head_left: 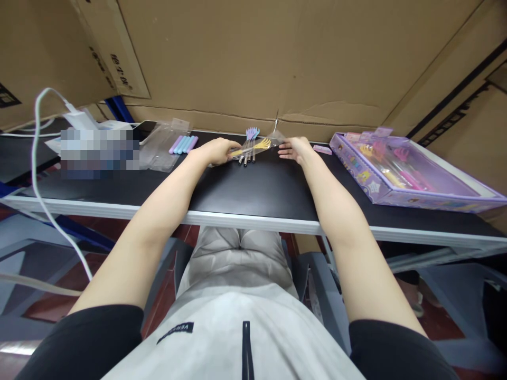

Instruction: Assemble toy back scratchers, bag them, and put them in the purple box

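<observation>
Both my arms reach across a black table (pixel 257 192). My left hand (pixel 217 150) is closed on the end of a clear plastic bag (pixel 264 143) that holds several small tools with metal shafts and hand-shaped pastel heads (pixel 251 142). My right hand (pixel 295 148) lies on the other end of the bag with fingers extended and pressing it down against the table. The bag rests flat between the two hands near the table's far edge.
Pastel sticks (pixel 183 144) lie on another clear bag (pixel 162 145) to the left. A purple toy box (pixel 412 171) sits at the right, a small pink piece (pixel 322 150) beside it. A white charger and cable (pixel 47 148) are at the left. Cardboard (pixel 277 58) walls the back.
</observation>
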### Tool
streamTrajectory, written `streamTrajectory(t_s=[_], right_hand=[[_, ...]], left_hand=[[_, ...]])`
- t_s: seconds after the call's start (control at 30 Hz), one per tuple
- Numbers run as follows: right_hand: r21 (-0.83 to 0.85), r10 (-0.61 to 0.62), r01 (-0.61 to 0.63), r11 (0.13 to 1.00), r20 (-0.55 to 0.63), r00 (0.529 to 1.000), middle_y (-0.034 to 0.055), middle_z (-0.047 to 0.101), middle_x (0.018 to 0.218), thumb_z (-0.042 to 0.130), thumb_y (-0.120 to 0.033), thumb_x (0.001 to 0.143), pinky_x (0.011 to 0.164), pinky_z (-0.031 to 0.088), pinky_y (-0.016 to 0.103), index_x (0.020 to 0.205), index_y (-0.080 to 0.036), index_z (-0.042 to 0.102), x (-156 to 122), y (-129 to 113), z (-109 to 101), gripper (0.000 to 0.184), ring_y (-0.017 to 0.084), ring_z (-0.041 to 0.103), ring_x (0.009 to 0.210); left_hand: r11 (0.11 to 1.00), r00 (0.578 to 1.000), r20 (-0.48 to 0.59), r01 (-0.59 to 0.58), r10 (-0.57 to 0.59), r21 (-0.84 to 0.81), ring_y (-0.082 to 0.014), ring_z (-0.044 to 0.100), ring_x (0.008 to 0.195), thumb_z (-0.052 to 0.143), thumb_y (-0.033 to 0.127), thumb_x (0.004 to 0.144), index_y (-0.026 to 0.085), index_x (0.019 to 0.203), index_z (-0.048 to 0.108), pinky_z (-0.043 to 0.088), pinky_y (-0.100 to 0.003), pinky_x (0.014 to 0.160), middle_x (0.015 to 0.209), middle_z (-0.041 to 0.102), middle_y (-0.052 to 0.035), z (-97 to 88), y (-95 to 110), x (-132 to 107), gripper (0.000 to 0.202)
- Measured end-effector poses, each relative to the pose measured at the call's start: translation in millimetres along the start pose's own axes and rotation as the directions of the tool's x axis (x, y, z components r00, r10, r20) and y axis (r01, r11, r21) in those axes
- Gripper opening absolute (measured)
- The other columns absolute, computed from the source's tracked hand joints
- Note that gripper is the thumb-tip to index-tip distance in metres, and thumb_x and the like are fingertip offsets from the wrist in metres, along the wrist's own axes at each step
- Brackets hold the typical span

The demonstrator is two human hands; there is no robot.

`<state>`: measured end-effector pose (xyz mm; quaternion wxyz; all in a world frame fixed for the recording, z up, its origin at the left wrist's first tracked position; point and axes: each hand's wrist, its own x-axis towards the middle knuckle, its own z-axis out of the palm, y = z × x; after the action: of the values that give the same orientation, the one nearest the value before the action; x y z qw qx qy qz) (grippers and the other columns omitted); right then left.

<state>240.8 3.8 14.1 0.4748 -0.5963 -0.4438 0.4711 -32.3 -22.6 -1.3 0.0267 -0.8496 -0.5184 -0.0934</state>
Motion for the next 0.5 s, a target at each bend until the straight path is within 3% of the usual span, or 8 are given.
streamTrajectory(t_s=[0.33, 0.5], right_hand=[[-0.201, -0.049, 0.024, 0.979, -0.116, 0.992, -0.0049, 0.055, 0.057, 0.047, -0.006, 0.103, 0.044, 0.042, 0.017, 0.085, -0.022, 0.047, 0.9, -3.8, -14.2, 0.024, 0.009, 0.05, 0.042], [-0.256, -0.11, 0.05, 0.965, -0.227, 0.968, -0.0016, 0.059, 0.064, 0.043, -0.002, 0.1, 0.049, 0.045, 0.019, 0.087, -0.02, 0.053, 24.8, -0.8, -38.3, 0.024, 0.009, 0.051, 0.047]], left_hand=[[0.998, 0.986, 0.151, 0.07, -0.068, -0.003, -0.0262, 0.073, 0.117, 0.054, 0.023, 0.089, 0.026, 0.153, 0.065, 0.056, -0.028, 0.096, 0.136, 0.078, -0.0073, -13.2, 15.2, -6.3, 0.064], [0.992, 0.977, 0.176, 0.123, -0.124, 0.017, -0.0239, 0.07, 0.128, 0.054, 0.022, 0.094, 0.03, 0.156, 0.062, 0.053, -0.026, 0.104, 0.145, 0.073, -0.005, -17.5, 21.7, -8.8, 0.063]])
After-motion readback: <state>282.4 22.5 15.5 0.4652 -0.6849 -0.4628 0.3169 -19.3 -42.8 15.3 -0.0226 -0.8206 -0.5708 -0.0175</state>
